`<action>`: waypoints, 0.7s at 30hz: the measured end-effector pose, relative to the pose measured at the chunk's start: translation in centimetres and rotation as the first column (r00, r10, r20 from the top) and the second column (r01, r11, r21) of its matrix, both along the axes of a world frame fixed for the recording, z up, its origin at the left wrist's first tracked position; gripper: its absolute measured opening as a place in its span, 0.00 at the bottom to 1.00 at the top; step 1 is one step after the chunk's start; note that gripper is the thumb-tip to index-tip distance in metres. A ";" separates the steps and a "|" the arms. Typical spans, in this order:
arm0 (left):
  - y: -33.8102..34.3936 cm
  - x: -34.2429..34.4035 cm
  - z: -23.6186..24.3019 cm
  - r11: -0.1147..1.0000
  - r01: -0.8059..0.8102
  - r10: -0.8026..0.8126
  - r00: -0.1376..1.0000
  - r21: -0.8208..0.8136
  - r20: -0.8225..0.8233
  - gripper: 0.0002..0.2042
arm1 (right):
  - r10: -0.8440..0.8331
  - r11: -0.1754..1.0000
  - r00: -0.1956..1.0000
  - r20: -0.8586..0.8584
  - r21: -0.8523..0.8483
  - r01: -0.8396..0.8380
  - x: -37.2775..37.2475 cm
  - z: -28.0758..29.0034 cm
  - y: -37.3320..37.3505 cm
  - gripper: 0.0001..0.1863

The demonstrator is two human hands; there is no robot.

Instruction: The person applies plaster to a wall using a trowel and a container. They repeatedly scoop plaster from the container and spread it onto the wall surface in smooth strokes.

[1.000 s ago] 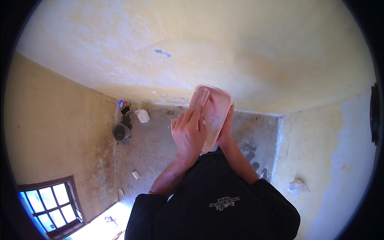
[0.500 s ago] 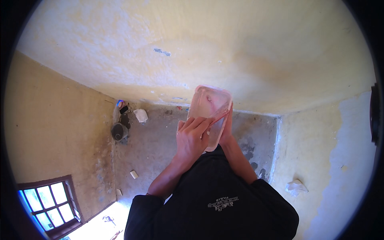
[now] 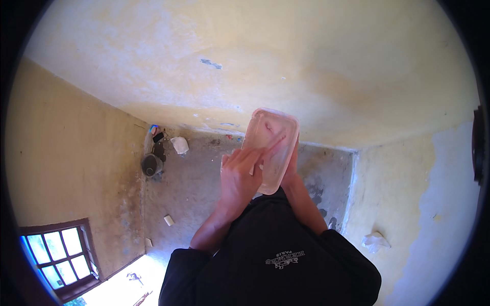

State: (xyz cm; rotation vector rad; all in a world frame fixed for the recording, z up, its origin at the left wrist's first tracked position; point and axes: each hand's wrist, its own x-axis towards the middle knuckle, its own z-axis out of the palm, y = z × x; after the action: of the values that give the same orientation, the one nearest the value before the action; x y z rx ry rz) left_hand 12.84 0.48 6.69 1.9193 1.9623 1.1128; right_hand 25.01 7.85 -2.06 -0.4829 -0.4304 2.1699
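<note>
One shallow, pinkish tray was held up in front of the body, tilted and with its hollow exposed, between two hands. It was clasped along its right long side by the right hand, whose fingers were mostly hidden behind the wall. Inside it, a slender pinkish stick was pinched narrowly by the left hand, its far end pointed up and to the right of the grip; what kind of tool it was could not be told.

The tray was judged to be light and thin-walled, fairly stiff but likely to flex if squeezed, and perhaps slippery if its surface was wet. It was thought best taken by the long sides near mid-length, or from beneath, with the rim not pressed inward.

Below the grip, a stained grey floor was seen. Down and to the left of the hands were set a dark bucket, a white bundle and, nearer the body, a small pale block. Beyond the grip, a patchy yellow wall was seen; daylight was admitted by a barred window far to the left.
</note>
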 end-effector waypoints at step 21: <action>-0.9 -0.2 -0.9 0.984 -0.173 0.174 0.985 -0.027 0.009 0.13 | -0.164 0.986 0.986 0.021 -0.027 0.164 -0.7 -0.4 -0.2 0.44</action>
State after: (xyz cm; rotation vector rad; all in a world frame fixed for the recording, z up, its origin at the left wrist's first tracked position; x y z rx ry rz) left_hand 12.64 -0.47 5.79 1.7521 2.1611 1.1308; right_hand 24.35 7.69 -2.44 -0.5365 -0.3579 2.0163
